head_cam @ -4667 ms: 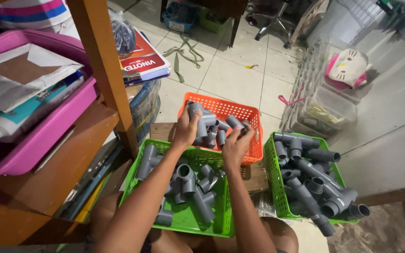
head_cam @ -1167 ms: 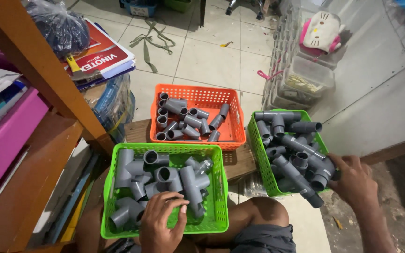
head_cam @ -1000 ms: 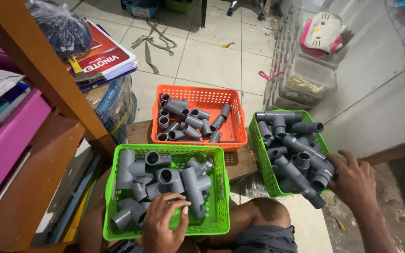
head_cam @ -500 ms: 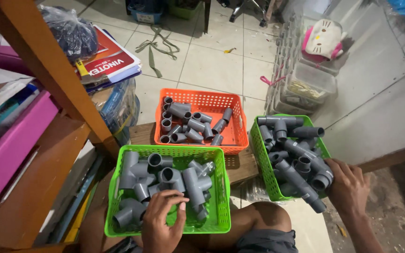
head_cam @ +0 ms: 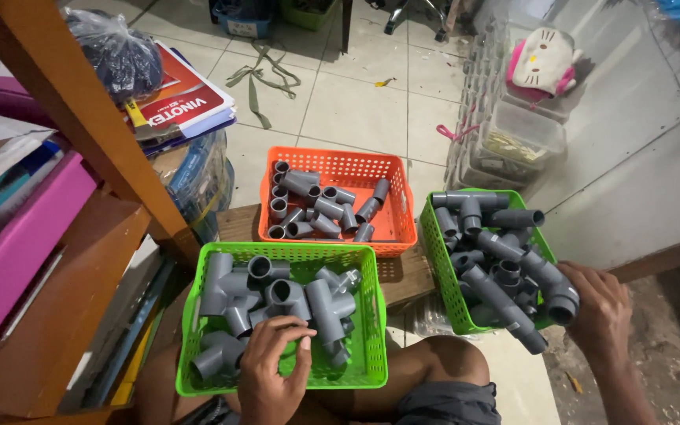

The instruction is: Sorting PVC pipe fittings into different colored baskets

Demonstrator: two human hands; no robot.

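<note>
Three plastic baskets hold grey pipe fittings. A green basket (head_cam: pixel 370 330) rests on my lap, and my left hand (head_cam: pixel 271 368) lies on the grey fittings (head_cam: pixel 277 299) at its near edge, fingers curled over one. Behind it an orange basket (head_cam: pixel 399 228) sits on a low wooden board. A second green basket (head_cam: pixel 439 260) stands to the right, piled with grey tees and elbows (head_cam: pixel 505 267). My right hand (head_cam: pixel 601 308) is at that basket's right side, touching a grey elbow fitting (head_cam: pixel 558 293) at the pile's edge.
A wooden shelf post (head_cam: pixel 80 110) and a pink tray (head_cam: pixel 25 244) are close on the left, with books and a dark plastic bag (head_cam: pixel 120 55) behind. Clear plastic boxes (head_cam: pixel 513 134) are stacked on the tiled floor at the back right.
Earlier both hands were in the orange basket. Over the last second the hands have barely moved; the view has shifted slightly down and to the right.
</note>
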